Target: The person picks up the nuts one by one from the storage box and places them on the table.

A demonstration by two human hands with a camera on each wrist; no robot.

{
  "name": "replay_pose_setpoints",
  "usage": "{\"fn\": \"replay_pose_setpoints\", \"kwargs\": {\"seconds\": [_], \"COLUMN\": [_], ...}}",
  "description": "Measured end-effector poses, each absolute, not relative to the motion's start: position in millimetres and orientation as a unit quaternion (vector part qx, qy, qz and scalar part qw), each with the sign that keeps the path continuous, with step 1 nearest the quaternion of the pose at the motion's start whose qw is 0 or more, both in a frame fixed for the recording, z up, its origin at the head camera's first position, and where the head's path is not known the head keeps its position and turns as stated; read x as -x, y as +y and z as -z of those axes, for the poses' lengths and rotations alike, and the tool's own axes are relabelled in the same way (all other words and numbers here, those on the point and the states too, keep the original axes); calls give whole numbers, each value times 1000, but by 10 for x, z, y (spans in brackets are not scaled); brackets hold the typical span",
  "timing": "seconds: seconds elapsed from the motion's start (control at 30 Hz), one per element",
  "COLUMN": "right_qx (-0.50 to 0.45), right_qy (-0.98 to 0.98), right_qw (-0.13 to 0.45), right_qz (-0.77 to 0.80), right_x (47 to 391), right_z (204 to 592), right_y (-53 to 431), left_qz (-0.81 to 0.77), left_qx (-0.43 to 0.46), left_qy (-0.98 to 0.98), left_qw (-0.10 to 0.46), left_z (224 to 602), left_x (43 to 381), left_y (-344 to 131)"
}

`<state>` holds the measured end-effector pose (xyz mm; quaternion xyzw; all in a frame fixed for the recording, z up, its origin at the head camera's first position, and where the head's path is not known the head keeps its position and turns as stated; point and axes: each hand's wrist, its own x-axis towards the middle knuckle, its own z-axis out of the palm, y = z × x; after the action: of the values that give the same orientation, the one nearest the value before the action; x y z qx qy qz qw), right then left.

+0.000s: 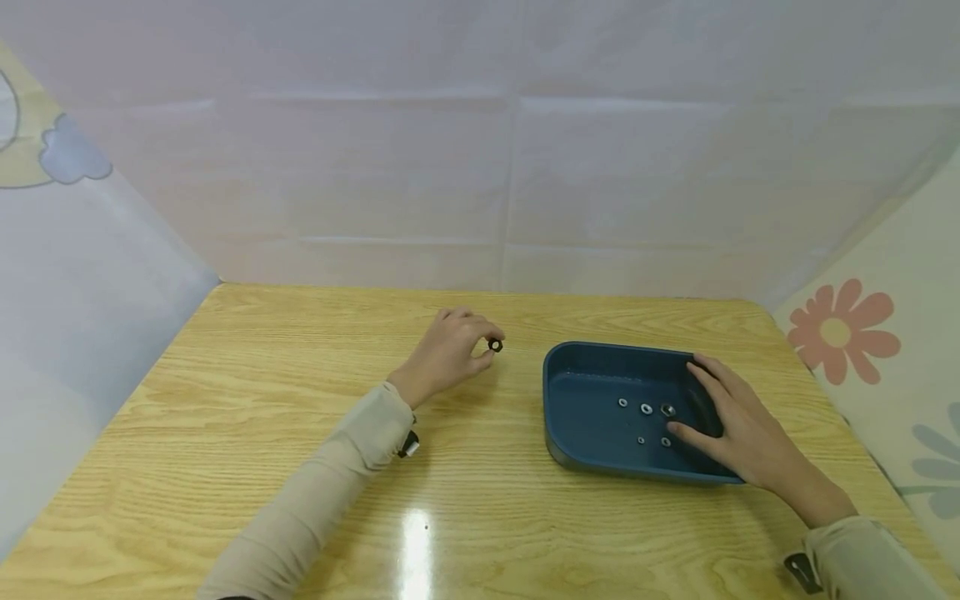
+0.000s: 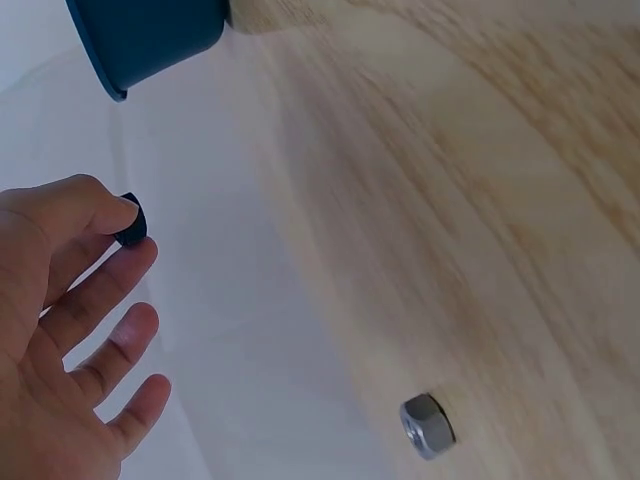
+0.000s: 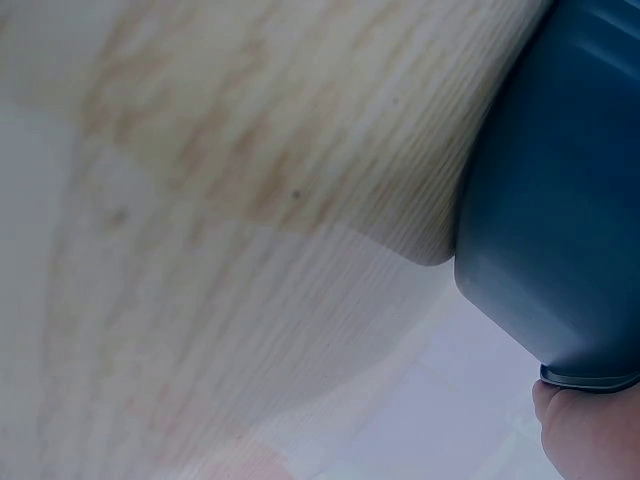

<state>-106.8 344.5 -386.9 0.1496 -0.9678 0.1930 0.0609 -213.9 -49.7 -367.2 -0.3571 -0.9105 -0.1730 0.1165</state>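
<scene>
My left hand is above the table, left of the blue tray, and pinches a black nut between thumb and forefinger. In the left wrist view the other fingers are spread apart, clear of the nut. My right hand rests over the tray's right end, its fingers fairly straight by the far right corner and its thumb reaching inside. Close to that thumb lies a silver nut. Several small metal rings or nuts lie on the tray floor. Only a little of the right hand shows in the right wrist view.
A larger silver hex nut sits on the wooden table, visible in the left wrist view. Pale cloth hangs behind the table, and patterned cloth stands at both sides.
</scene>
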Motion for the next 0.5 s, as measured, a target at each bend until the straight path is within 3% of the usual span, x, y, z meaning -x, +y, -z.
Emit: {"fn": "replay_pose_setpoints", "kwargs": {"seconds": [0.5], "right_qx": [-149], "right_qy": [-968], "right_qw": [59], "right_qz": [-194], "right_x": [1060], "right_z": [3872], "right_y": [3451], "left_qz": [179], "left_qx": [332], "left_qy": [-921], "left_qw": [102], "left_z": [3757], "left_x": [2225], "left_y": [-664]}}
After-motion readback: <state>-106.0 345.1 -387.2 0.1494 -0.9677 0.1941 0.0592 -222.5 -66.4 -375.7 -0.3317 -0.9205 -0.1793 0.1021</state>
